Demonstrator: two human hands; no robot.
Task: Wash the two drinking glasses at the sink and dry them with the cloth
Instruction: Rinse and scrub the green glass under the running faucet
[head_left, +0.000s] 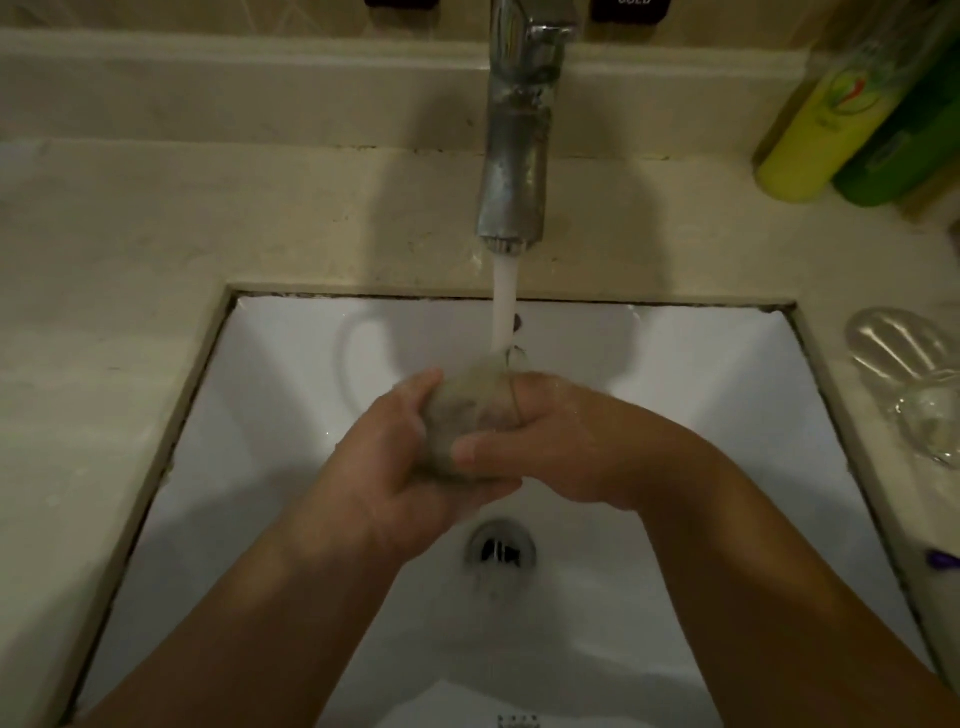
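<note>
Over at the left, the beige counter (104, 249) lies bare beside the white sink (270, 364), whose basin fills the middle. Above the basin the left hand (410, 467) cups a drinking glass (467, 410) from below and from the left, fingers curled under it and thumb laid along its upper side. Water from the chrome faucet (514, 171) falls onto the far end of the glass, which lies tilted across both palms, blurred and wet. Just right of it the right hand (561, 441) wraps the glass from the other side, thumb across the near face and fingers curled behind. Below the hands sits the drain (501, 551). On the right counter a second glass (930, 421) appears to lie on its side near the sink edge, just near of a clear soap dish (893, 343); yellow and green bottles (831, 124) stand at the far right corner. No cloth shows clearly.

My judgement of the risks: wet glass held between wet palms could slip and strike the hard basin, chipping or breaking, especially if the grip loosens while turning it. The glass on the right counter, so close to the edge, could roll in or be knocked by the right forearm.
</note>
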